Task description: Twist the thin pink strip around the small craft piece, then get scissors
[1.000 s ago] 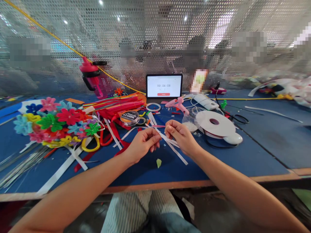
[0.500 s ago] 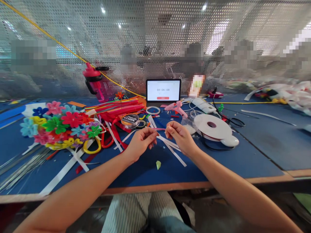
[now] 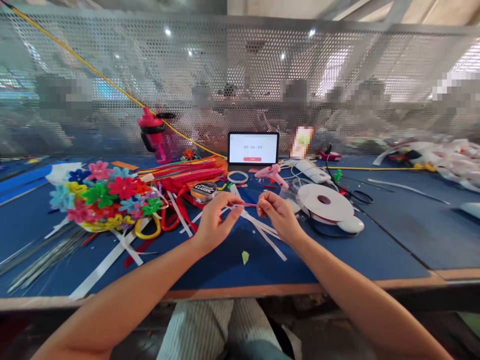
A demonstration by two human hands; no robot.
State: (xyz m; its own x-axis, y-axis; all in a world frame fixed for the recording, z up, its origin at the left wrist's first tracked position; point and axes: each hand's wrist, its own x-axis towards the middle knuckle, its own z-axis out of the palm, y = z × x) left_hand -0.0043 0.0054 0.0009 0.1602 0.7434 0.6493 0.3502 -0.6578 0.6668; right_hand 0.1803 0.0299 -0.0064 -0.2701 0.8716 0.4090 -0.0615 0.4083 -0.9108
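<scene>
My left hand (image 3: 214, 220) and my right hand (image 3: 278, 214) are raised just above the blue table (image 3: 393, 235), fingers pinched. Between them runs a thin pink strip (image 3: 247, 204), each hand pinching one end. White paper strips (image 3: 264, 231) lie on the table right under the hands. A small yellow-green scrap (image 3: 245, 257) lies nearer the table's front edge.
A pile of coloured foam flowers (image 3: 105, 195) sits at the left, with red and orange strips (image 3: 183, 175) behind. A white tape reel (image 3: 324, 201), pink glue gun (image 3: 273, 173), tablet timer (image 3: 253, 147) and pink bottle (image 3: 154, 134) stand beyond. A perforated metal screen (image 3: 240, 75) closes the back.
The camera has tilted up, so the scene sits lower in view. My hands stay on the pink strip and have lifted slightly, the left fingers pinching higher.
</scene>
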